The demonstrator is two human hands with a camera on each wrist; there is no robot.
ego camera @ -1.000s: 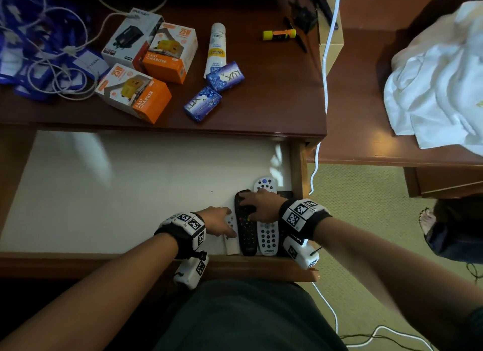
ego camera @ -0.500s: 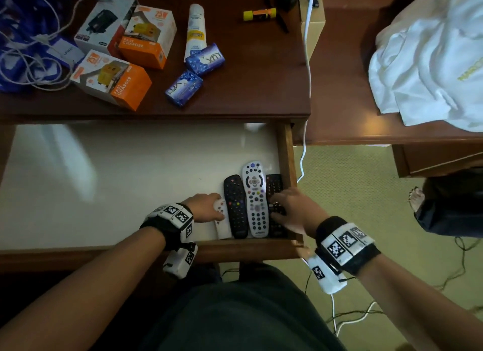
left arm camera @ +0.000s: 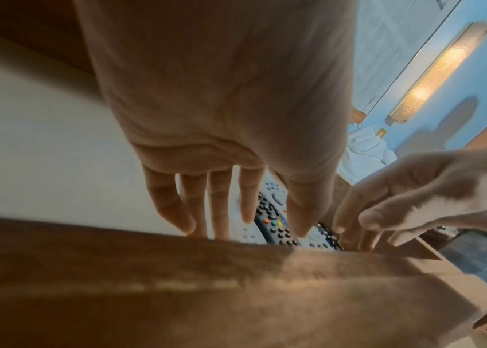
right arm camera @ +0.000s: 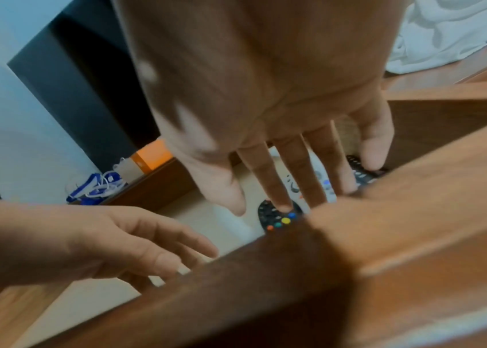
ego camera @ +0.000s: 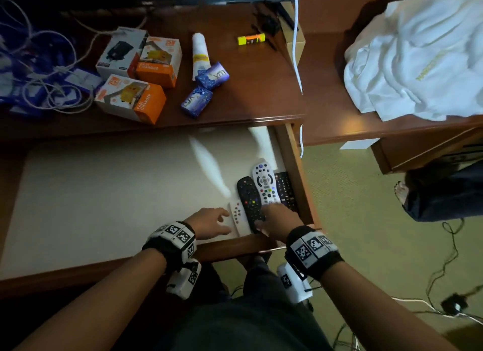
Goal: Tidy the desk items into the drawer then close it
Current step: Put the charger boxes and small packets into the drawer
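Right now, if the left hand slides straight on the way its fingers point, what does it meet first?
The left hand points right along the drawer floor. First in line is the small white remote, which its fingertips already seem to touch; then the black remote.

A bedroom or hotel-style room, at a wooden desk.

Dark wood desk [ego camera: 261,94] with open drawer [ego camera: 295,167], green carpet [ego camera: 366,246], white garment [ego camera: 418,63] on a side unit, TV remotes [ego camera: 264,183], soap bars [ego camera: 211,76], wall light [left arm camera: 438,70].

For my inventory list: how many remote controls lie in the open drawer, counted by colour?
White remotes: 2, the small one and the long one.
Black remotes: 2, one between the white ones and one by the drawer wall.
Total: 4
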